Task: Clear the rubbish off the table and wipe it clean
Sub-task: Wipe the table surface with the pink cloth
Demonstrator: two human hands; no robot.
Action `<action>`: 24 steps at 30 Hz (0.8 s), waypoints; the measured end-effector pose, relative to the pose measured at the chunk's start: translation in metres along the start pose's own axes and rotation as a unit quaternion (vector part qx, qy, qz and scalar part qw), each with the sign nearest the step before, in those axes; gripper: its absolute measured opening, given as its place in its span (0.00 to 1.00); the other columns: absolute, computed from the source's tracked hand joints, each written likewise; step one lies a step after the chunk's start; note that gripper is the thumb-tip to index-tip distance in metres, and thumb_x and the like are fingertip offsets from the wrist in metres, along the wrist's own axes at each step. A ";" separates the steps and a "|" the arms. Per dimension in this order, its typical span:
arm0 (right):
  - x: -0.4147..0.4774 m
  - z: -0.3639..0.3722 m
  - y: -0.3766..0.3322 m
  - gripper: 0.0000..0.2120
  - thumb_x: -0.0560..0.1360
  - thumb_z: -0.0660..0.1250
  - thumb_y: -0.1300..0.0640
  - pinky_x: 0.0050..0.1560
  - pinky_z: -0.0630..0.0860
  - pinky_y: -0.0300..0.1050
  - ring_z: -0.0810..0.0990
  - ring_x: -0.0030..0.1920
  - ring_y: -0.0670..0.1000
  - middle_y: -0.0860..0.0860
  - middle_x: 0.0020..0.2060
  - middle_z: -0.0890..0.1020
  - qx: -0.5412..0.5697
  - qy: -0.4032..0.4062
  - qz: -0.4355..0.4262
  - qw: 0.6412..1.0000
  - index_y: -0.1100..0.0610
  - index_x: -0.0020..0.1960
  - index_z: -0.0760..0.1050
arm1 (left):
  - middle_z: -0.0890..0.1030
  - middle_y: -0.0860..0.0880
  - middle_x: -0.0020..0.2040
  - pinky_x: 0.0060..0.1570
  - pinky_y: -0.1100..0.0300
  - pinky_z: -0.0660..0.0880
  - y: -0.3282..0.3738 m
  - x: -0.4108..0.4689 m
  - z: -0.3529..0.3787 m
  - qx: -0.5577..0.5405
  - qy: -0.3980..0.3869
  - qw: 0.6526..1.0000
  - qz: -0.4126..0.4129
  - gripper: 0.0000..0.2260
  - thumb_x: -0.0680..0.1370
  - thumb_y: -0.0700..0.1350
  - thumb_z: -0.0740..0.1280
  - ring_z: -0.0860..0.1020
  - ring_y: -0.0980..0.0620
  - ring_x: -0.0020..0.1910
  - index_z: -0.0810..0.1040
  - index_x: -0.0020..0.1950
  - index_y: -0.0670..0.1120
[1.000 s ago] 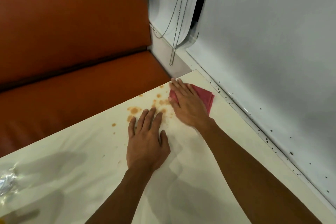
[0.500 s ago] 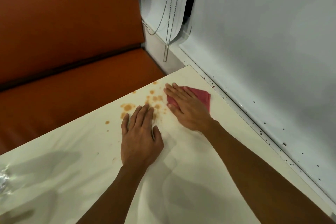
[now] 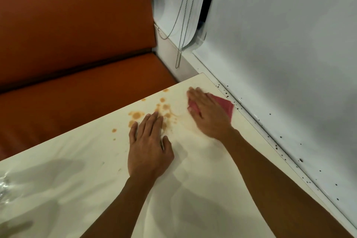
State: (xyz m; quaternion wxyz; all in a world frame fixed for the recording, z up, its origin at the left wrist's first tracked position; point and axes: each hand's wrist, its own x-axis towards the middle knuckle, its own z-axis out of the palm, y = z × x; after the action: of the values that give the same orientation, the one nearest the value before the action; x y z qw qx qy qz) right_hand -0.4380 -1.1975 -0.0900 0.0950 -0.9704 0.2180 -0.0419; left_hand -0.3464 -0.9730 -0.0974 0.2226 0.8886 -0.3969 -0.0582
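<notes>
A cream table (image 3: 202, 189) carries orange-brown stains (image 3: 137, 115) near its far edge. My right hand (image 3: 207, 115) presses flat, fingers straight, on a folded pink cloth (image 3: 225, 104) near the table's far right corner; most of the cloth is hidden under the hand. My left hand (image 3: 148, 145) rests flat on the table, its fingertips at the stains, holding nothing.
An orange bench seat (image 3: 77, 92) runs behind the table's far edge. A white wall (image 3: 289, 63) with dark specks borders the right side, and blind chains (image 3: 181, 44) hang at the corner. Something shiny and crinkled (image 3: 4, 185) lies at the left edge.
My right hand slid the pink cloth a little to the right, away from the stains. My left hand stayed flat in place.
</notes>
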 end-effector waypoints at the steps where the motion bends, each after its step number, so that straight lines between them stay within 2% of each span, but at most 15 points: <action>1: 0.008 -0.002 0.006 0.29 0.88 0.47 0.44 0.84 0.48 0.53 0.44 0.84 0.44 0.45 0.85 0.50 -0.007 0.005 0.059 0.998 0.51 0.86 0.49 | 0.62 0.52 0.84 0.83 0.43 0.48 0.001 0.001 0.000 -0.002 -0.003 1.000 -0.002 0.30 0.81 0.60 0.54 0.56 0.51 0.84 0.64 0.83 0.53; 3: 0.035 0.001 -0.003 0.29 0.88 0.45 0.45 0.84 0.45 0.53 0.44 0.85 0.48 0.47 0.85 0.49 -0.016 0.015 0.147 0.989 0.53 0.86 0.48 | 0.62 0.52 0.84 0.83 0.43 0.48 0.002 0.001 -0.001 -0.003 -0.002 1.000 -0.002 0.30 0.81 0.60 0.54 0.56 0.51 0.84 0.64 0.83 0.53; 4: 0.047 0.002 -0.015 0.30 0.87 0.44 0.45 0.84 0.44 0.53 0.45 0.85 0.49 0.49 0.85 0.50 -0.014 0.018 0.156 0.987 0.54 0.86 0.49 | 0.62 0.52 0.84 0.83 0.43 0.48 0.001 0.002 -0.002 -0.005 -0.002 1.000 0.000 0.30 0.81 0.60 0.55 0.56 0.51 0.84 0.65 0.83 0.53; 7: 0.039 0.011 -0.053 0.30 0.87 0.43 0.44 0.84 0.45 0.54 0.45 0.85 0.49 0.50 0.85 0.51 0.003 0.007 0.087 0.996 0.54 0.86 0.49 | 0.64 0.51 0.83 0.83 0.43 0.49 -0.005 0.000 -0.001 -0.007 0.004 1.000 0.005 0.30 0.80 0.59 0.55 0.58 0.51 0.84 0.67 0.82 0.51; 9: -0.004 0.017 -0.063 0.30 0.87 0.42 0.42 0.84 0.44 0.53 0.42 0.85 0.48 0.48 0.85 0.47 -0.005 -0.017 0.040 0.999 0.52 0.86 0.45 | 0.65 0.50 0.83 0.83 0.42 0.50 -0.006 -0.001 0.001 -0.009 0.006 1.000 0.006 0.31 0.80 0.59 0.55 0.59 0.50 0.83 0.68 0.82 0.50; 13: -0.075 0.016 -0.053 0.31 0.87 0.43 0.37 0.83 0.40 0.47 0.40 0.84 0.43 0.43 0.85 0.46 0.019 0.008 0.093 0.995 0.48 0.86 0.45 | 0.64 0.51 0.83 0.84 0.43 0.49 -0.002 -0.002 0.001 -0.029 0.003 1.000 -0.002 0.30 0.80 0.57 0.57 0.58 0.50 0.84 0.68 0.82 0.51; 16: -0.091 0.011 -0.048 0.30 0.87 0.40 0.37 0.85 0.46 0.51 0.43 0.84 0.43 0.43 0.85 0.49 0.041 0.014 0.103 0.994 0.48 0.86 0.47 | 0.63 0.52 0.83 0.83 0.48 0.46 -0.010 -0.002 -0.002 -0.035 -0.021 0.999 0.010 0.29 0.80 0.56 0.58 0.58 0.51 0.84 0.68 0.81 0.52; 19: -0.089 0.007 -0.046 0.30 0.88 0.39 0.40 0.84 0.50 0.51 0.45 0.84 0.46 0.45 0.85 0.50 -0.012 0.013 0.092 0.996 0.51 0.86 0.48 | 0.65 0.52 0.82 0.80 0.50 0.49 -0.021 -0.001 -0.011 -0.039 -0.027 0.999 0.019 0.27 0.80 0.55 0.58 0.62 0.48 0.82 0.71 0.79 0.53; 21: -0.075 0.007 -0.043 0.30 0.88 0.40 0.41 0.84 0.50 0.52 0.47 0.85 0.49 0.47 0.85 0.52 -0.031 0.033 0.140 0.989 0.53 0.86 0.50 | 0.65 0.53 0.83 0.79 0.50 0.52 -0.025 -0.001 -0.014 -0.026 -0.021 0.999 0.029 0.25 0.82 0.55 0.57 0.62 0.48 0.82 0.71 0.79 0.54; 24: -0.030 0.008 -0.050 0.34 0.86 0.37 0.38 0.84 0.51 0.58 0.48 0.85 0.55 0.52 0.85 0.51 -0.024 0.048 0.240 0.969 0.56 0.86 0.48 | 0.63 0.53 0.83 0.81 0.50 0.52 -0.023 -0.001 -0.014 -0.016 -0.017 0.999 0.022 0.26 0.82 0.57 0.54 0.59 0.50 0.83 0.69 0.80 0.55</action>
State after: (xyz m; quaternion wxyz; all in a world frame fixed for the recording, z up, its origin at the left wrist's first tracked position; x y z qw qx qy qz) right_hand -0.4438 -1.1389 -0.0886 0.0684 -0.8885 0.4498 -0.0597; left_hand -0.3273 -0.9540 -0.0949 0.2307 0.8748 -0.4193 -0.0746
